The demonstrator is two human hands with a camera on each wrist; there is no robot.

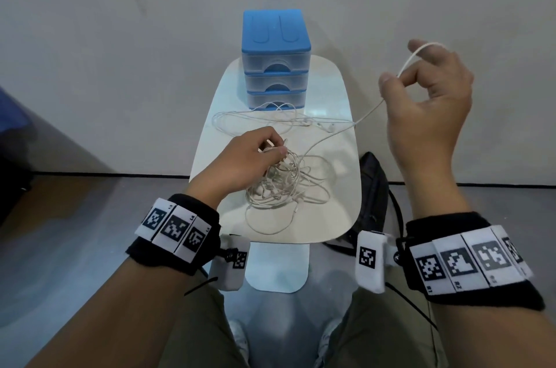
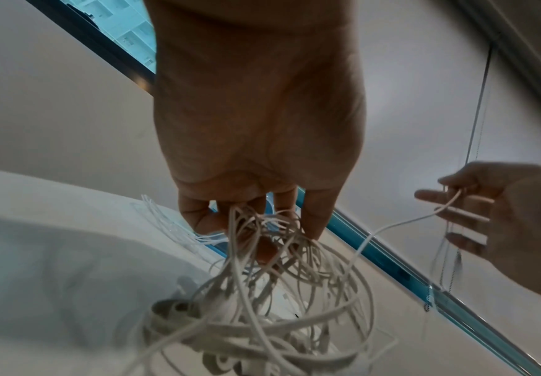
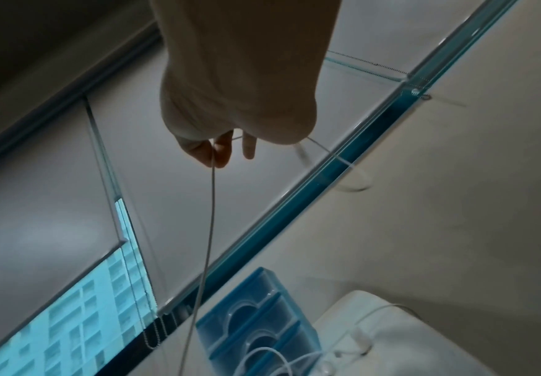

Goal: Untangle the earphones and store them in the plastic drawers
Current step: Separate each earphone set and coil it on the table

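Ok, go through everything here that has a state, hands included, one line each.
Top drawer: closed.
Middle drawer: closed.
Bottom drawer: closed.
Tangle: still knotted, on the table, top held up.
Pulled cable: lifted off the table, running taut from the tangle side.
Left hand: pinching the tangle's top.
Right hand: raised, pinching the pulled cable.

In the head view the left hand covers the top of the cable tangle, so its fingertips are hidden. Which cable belongs to which earphone cannot be told. The drawers' contents are too cloudy to read. In the right wrist view the right hand's palm hides most fingers, and the loose cable end is blurred
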